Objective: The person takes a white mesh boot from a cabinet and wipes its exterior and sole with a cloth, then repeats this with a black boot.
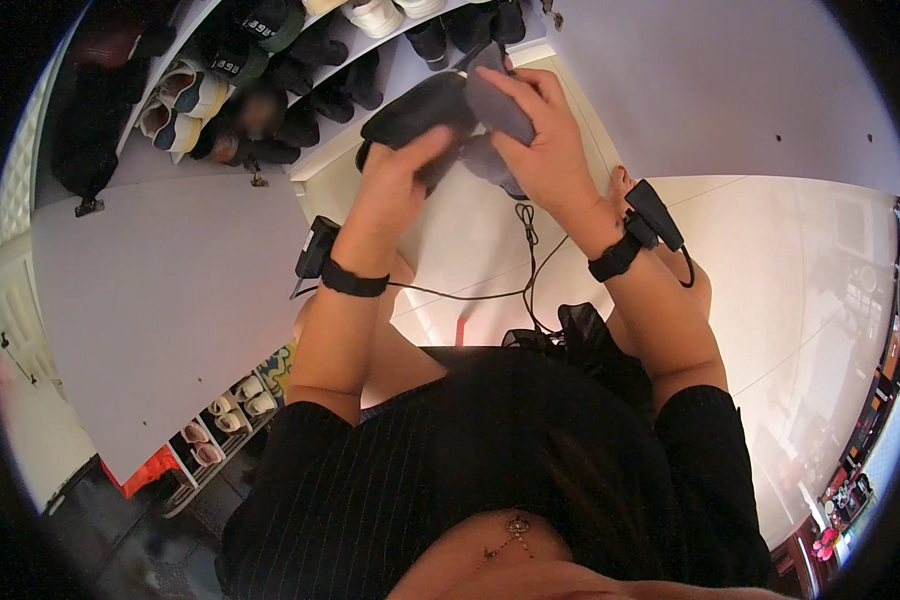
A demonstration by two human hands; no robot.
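Gripping dark footwear at both ends, the person holds it up in front of the cabinet, hands apart but close. The left hand [395, 185] is clamped on a shoe [410, 110], thumb laid across the near side and fingers hidden beneath, probably so the palm carries the weight. The right hand [542, 140] pinches a grey piece [500, 110], fingers spread over its top and thumb at its lower edge, a hold that seems meant to steer it while the left steadies. Raised above the floor [820, 290], both lie within easy sight.

The shoe looks black, matt and soft, with a rounded end to the left; the grey piece is paler and smooth, with a curved outline. Blur hides whether they are one item or two.

Straps [355, 280] hold small boxes on the wrists, and a cable [460, 296] hangs loose between them, presumably slack enough for reaching. Beyond, the shelves [385, 40] carry sneakers [192, 92] and white shoes [372, 18] in rows, likely to save room. The left door [160, 300] and right door [710, 90] stand swung wide, giving access.
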